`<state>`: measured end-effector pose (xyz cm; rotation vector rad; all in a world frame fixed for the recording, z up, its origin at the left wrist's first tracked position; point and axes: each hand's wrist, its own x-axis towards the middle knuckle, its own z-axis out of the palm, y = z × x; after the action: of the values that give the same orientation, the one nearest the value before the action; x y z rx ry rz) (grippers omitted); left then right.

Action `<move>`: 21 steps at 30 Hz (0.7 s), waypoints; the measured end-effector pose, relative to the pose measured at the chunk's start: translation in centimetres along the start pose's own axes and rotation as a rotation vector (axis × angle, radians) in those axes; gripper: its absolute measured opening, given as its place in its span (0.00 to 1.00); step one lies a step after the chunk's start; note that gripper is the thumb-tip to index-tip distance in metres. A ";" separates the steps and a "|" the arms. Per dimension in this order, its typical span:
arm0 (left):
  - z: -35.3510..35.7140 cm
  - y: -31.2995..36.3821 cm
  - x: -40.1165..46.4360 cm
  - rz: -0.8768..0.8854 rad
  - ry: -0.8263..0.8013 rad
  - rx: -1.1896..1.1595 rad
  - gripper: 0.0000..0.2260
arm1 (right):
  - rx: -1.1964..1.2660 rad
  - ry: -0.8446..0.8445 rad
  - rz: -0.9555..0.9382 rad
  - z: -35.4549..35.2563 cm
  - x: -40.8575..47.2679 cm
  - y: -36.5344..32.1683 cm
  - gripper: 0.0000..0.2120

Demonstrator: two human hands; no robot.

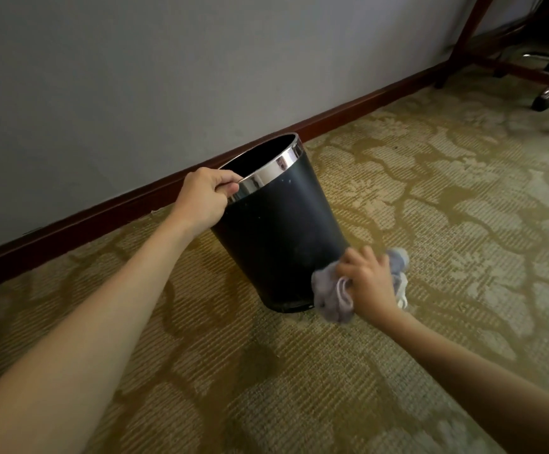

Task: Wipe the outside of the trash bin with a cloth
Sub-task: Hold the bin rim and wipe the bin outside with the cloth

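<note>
Patterned carpet (pixel 430 204), left hand (pixel 201 201) gripping bin (pixel 279 231) rim, right hand (pixel 370 280) holding cloth (pixel 329 296)

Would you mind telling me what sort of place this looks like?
Probably a hotel room or office: patterned carpet, dark wooden baseboard under a plain wall, a wheeled chair base, and a black trash bin with a chrome rim.

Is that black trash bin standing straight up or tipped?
Tipped. The trash bin leans toward the wall, its chrome rim slanted and gripped by the left hand, its base on the carpet.
</note>
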<state>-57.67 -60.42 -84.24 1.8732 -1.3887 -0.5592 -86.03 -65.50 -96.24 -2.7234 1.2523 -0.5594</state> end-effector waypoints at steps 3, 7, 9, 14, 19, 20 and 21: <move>0.9 0.9 -0.2 0.066 -0.053 -0.012 0.12 | -0.044 -0.115 -0.179 0.1 -2.5 0.6 0.03; 2.0 1.5 -1.0 0.112 -0.028 -0.019 0.12 | 0.062 -0.038 0.065 -0.7 -1.8 2.5 0.04; 1.9 1.4 -1.6 0.115 -0.026 -0.017 0.14 | 0.214 0.032 0.267 -1.3 -1.4 3.2 0.04; 1.7 1.9 -3.2 0.115 -0.062 0.011 0.13 | 0.662 0.217 0.694 -3.2 -0.4 4.0 0.09; 2.8 3.0 -3.8 0.072 -0.059 0.089 0.11 | 1.083 0.348 0.938 -4.5 0.4 4.0 0.09; 3.0 3.2 -3.8 0.058 -0.054 0.106 0.11 | 1.173 0.375 0.983 -4.5 0.7 3.9 0.09; 3.2 3.5 -3.7 0.050 -0.048 0.112 0.11 | 1.224 0.385 1.001 -4.3 1.0 3.8 0.08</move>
<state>-63.30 -58.39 -83.91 1.9188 -1.5219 -0.5142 -89.71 -68.46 -92.85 -0.8890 1.4041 -1.1529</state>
